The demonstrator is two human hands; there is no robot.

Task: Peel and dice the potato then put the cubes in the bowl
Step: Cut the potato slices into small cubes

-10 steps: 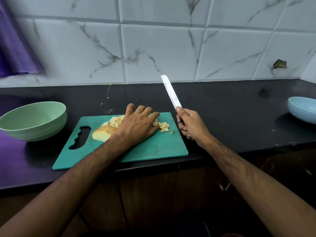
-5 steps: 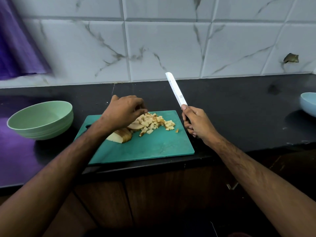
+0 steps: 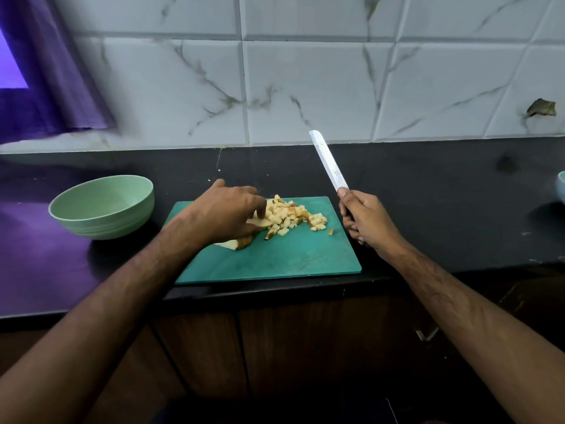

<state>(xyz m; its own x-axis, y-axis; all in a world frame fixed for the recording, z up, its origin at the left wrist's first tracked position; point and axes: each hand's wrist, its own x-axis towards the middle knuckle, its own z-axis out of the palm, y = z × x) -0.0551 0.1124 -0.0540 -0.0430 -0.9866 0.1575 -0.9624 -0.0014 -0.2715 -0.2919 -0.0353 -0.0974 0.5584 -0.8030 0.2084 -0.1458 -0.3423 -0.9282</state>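
Teal cutting board [image 3: 275, 258], pale-green bowl [image 3: 102, 209], black counter [image 3: 428, 185], grey-veined white tiles [image 3: 305, 93], purple cloth [image 3: 46, 87].

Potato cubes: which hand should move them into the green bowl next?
Left. The left hand already touches the potato cubes and is nearest the green bowl; the right hand grips the knife.

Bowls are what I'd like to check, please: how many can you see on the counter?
2. A green bowl sits left of the cutting board; a pale blue bowl is cut off at the right edge. Others may lie outside the picture.
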